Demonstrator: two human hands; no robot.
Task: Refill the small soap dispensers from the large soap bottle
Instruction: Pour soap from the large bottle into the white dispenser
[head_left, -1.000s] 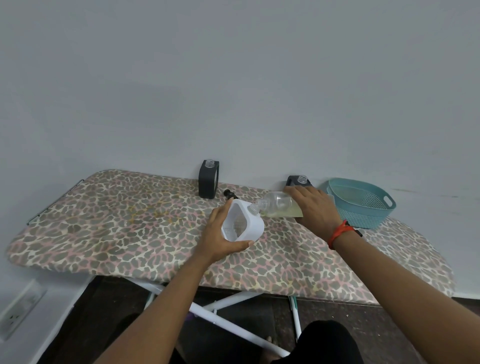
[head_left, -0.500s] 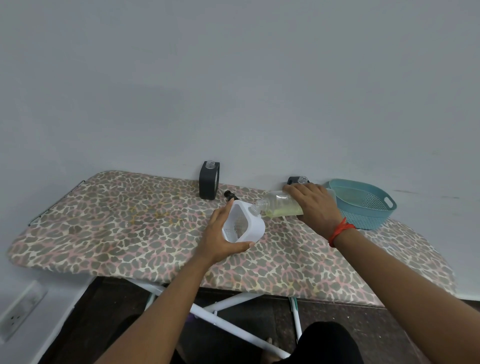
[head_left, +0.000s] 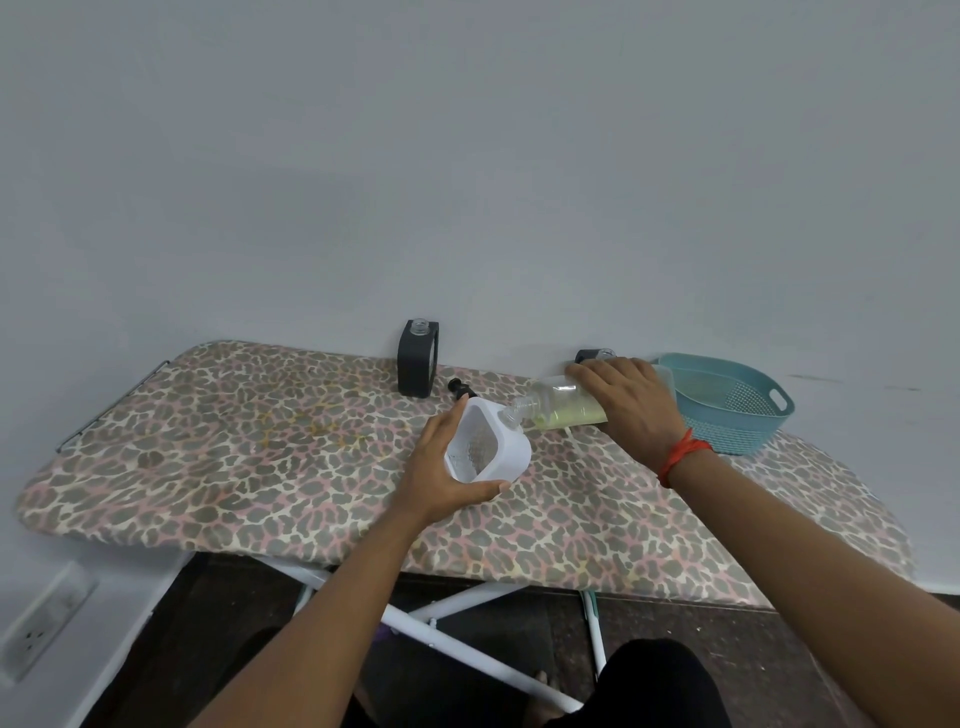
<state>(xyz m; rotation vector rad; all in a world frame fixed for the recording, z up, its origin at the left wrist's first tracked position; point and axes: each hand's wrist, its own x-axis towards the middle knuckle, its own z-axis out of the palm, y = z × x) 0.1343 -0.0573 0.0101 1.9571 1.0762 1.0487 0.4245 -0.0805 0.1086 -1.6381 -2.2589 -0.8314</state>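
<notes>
My left hand (head_left: 441, 478) grips a small white soap dispenser (head_left: 488, 449), tilted to the right above the leopard-print ironing board (head_left: 234, 457). With my right hand (head_left: 628, 410) I hold the large clear soap bottle (head_left: 558, 408) almost on its side. Pale yellow soap lies along its lower side. The bottle's neck meets the white dispenser's opening. A black pump head (head_left: 460, 389) lies on the board just behind the white dispenser. A black dispenser (head_left: 418, 358) with an open neck stands upright at the back. Another black dispenser (head_left: 589, 356) shows partly behind my right hand.
A teal plastic basket (head_left: 727, 410) sits at the board's right end, close to my right wrist. The wall runs right behind the board. White board legs (head_left: 467, 623) cross above the dark floor. A wall socket (head_left: 41, 618) is at the lower left.
The bottle with my right hand has risen slightly and tipped further toward the white dispenser. My left hand has barely moved.
</notes>
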